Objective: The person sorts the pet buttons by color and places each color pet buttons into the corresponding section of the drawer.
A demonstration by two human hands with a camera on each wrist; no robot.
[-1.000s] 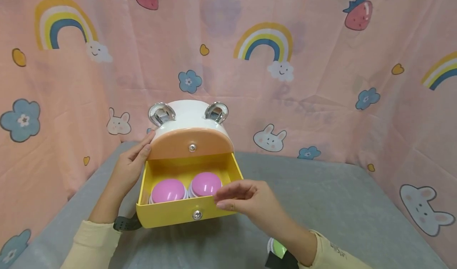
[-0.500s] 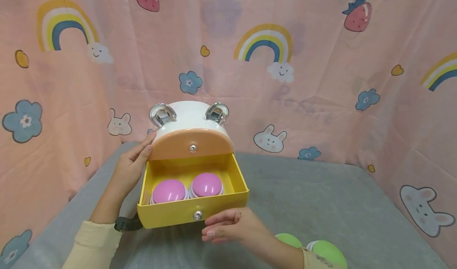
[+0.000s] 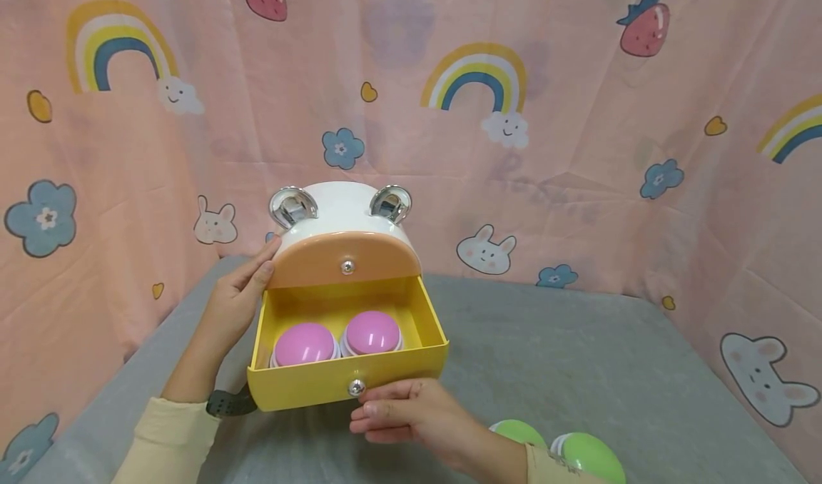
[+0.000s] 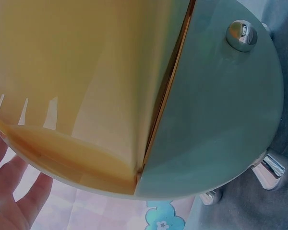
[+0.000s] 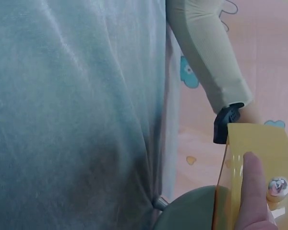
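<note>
A white dome-shaped storage box (image 3: pixel 340 205) with silver ears stands tilted on the grey cloth, its orange upper front above a pulled-out yellow drawer (image 3: pixel 302 391). Inside the drawer lie two round pink-topped containers (image 3: pixel 305 343) (image 3: pixel 372 332). Along the box's left side rests my left hand (image 3: pixel 234 302), fingers straight, thumb at the front edge; its fingers (image 4: pixel 36 196) show by the rim in the left wrist view. Just below the drawer's silver knob (image 3: pixel 356 387) is my right hand (image 3: pixel 411 412). In the right wrist view a finger (image 5: pixel 253 182) lies over the drawer front beside the knob.
Two green-topped round containers (image 3: pixel 519 432) (image 3: pixel 589 455) stand on the grey cloth (image 3: pixel 642 398) at the right, partly hidden by the right forearm and sleeve. Behind the table hangs a pink patterned curtain (image 3: pixel 578 205). A dark band (image 3: pixel 230 402) circles the left wrist.
My right hand has come down from the drawer's right front corner and moved left to the knob. The green-topped containers have come into view. The left hand and box stay put.
</note>
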